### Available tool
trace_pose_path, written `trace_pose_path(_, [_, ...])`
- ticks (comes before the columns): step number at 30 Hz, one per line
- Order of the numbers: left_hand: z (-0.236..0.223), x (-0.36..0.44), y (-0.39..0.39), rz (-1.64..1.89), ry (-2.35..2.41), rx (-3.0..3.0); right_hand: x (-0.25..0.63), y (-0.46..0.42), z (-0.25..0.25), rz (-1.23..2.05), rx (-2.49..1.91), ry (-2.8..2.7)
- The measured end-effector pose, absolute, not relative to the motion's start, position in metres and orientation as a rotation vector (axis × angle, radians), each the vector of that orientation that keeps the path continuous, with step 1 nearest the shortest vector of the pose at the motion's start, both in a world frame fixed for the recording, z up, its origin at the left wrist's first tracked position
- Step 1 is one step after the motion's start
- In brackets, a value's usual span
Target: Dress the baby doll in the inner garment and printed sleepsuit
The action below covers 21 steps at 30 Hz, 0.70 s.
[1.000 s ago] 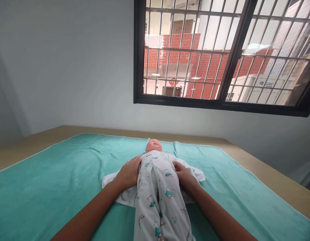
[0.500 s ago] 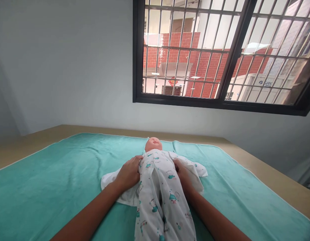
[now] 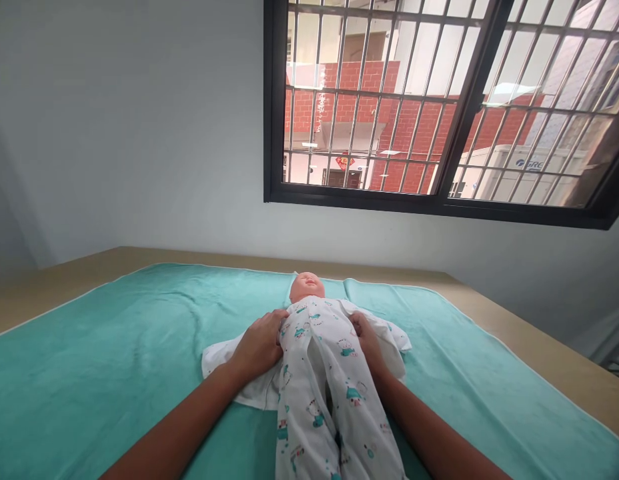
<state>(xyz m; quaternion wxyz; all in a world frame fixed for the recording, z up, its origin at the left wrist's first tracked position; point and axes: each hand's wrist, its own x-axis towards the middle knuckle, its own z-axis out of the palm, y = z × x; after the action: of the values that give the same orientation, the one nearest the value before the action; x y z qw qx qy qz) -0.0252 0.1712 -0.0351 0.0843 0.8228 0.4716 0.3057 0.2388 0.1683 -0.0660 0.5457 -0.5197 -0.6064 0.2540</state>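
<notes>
Suit legs [image 3: 362, 427]: closest of all, below the fingers, side by side with a slit between them.
Left hand [image 3: 259, 343]: flat on one side of the doll [image 3: 334, 330], fingers close together and a bit bent. The tips touch the printed suit [image 3: 342, 377]. I can't tell if they pinch it.
Right hand [image 3: 367, 340]: on the other side, fingers curled in more, tips at the suit's edge. Some of them are hidden, so I can't tell what they hold.
Doll's body: on its back, right between the two hands' fingers. Its long way goes from legs near to head far, with the head end a little to the left. No hand is clearly nearer.
White cloth [image 3: 259, 395]: under and beside the left fingers; maybe a sleeve.
Doll's head [image 3: 307, 285]: just past the fingertips, bare.
Green blanket [image 3: 139, 373]: under everything, wide on both sides of the fingers.
Wooden table [image 3: 539, 353]: shows around the blanket, well past the fingers.
Wall [image 3: 164, 133] and barred window [image 3: 359, 120]: farthest, beyond the head.
</notes>
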Motion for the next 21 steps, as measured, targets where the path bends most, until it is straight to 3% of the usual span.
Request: trace_pose_path(21, [-0.04, -0.027, 0.172, 0.951, 1.364, 2.627, 0.234, 0.152, -0.052, 0.101, -1.909, -1.6])
